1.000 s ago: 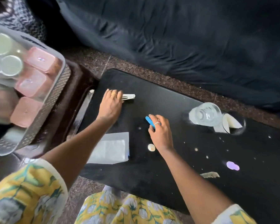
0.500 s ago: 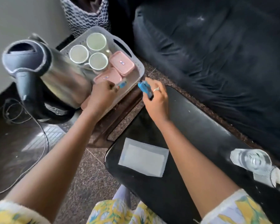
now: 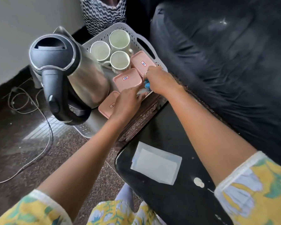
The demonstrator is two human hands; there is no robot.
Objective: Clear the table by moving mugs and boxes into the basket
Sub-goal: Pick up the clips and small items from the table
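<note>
Both hands now reach over the basket (image 3: 159, 65), blue item (image 3: 147, 85) upright.

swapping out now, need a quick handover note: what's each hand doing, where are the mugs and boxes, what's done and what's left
Left hand: over the basket's near edge, fingers on a small whitish item; grip unclear.
Right hand: at the basket, closed on a small blue item.
Done: three mugs and three pink boxes sit in the basket, beside the kettle.
Left: the visible part of the table has no mugs or boxes, only a clear packet and crumbs; its far end is out of view.
</note>
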